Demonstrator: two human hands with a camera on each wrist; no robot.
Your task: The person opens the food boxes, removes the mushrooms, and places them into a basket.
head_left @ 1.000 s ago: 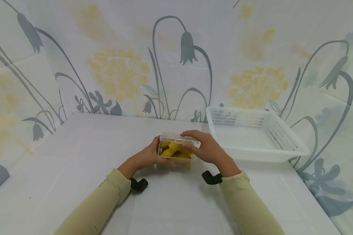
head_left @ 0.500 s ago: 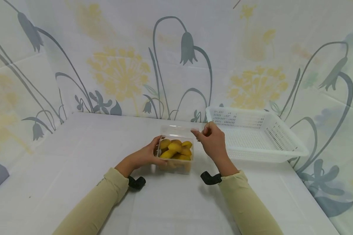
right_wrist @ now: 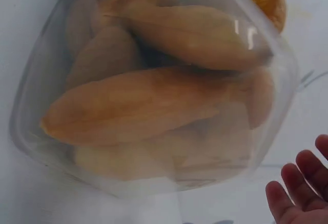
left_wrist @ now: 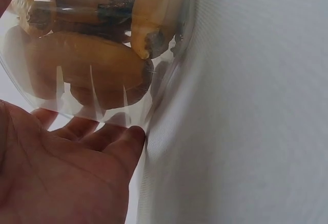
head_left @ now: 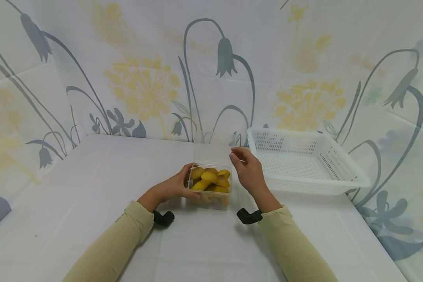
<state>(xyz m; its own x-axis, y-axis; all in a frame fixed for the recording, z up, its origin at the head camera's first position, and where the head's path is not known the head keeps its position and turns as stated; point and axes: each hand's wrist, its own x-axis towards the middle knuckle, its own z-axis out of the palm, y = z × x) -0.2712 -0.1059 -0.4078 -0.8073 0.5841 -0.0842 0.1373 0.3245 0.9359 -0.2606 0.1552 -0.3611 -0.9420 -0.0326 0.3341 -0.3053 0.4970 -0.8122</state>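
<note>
A clear plastic box (head_left: 211,199) full of yellow, elongated fruits (head_left: 209,177) stands on the white table; I cannot tell their exact kind. Its transparent lid (head_left: 211,154) is raised behind it, hard to make out. My left hand (head_left: 170,186) grips the box's left side, thumb at the near rim. In the left wrist view, several of its fingertips (left_wrist: 134,134) touch the clear wall. At the box's upper right, beside the lid, my right hand (head_left: 248,170) hovers with loosely bent fingers, holding nothing. Its fingers (right_wrist: 302,170) are apart from the box in the right wrist view.
At the back right sits a white perforated plastic basket (head_left: 310,184), close to my right hand. A white cloth covers the table (head_left: 127,156), and a flower-printed curtain (head_left: 211,78) hangs behind it. Black wrist mounts (head_left: 163,219) stick out near both sleeves.
My right hand has swung the lid up and back, uncovering the fruits, then loosened its fingers from the lid's edge. The left hand keeps its grip on the box, and the basket stays put.
</note>
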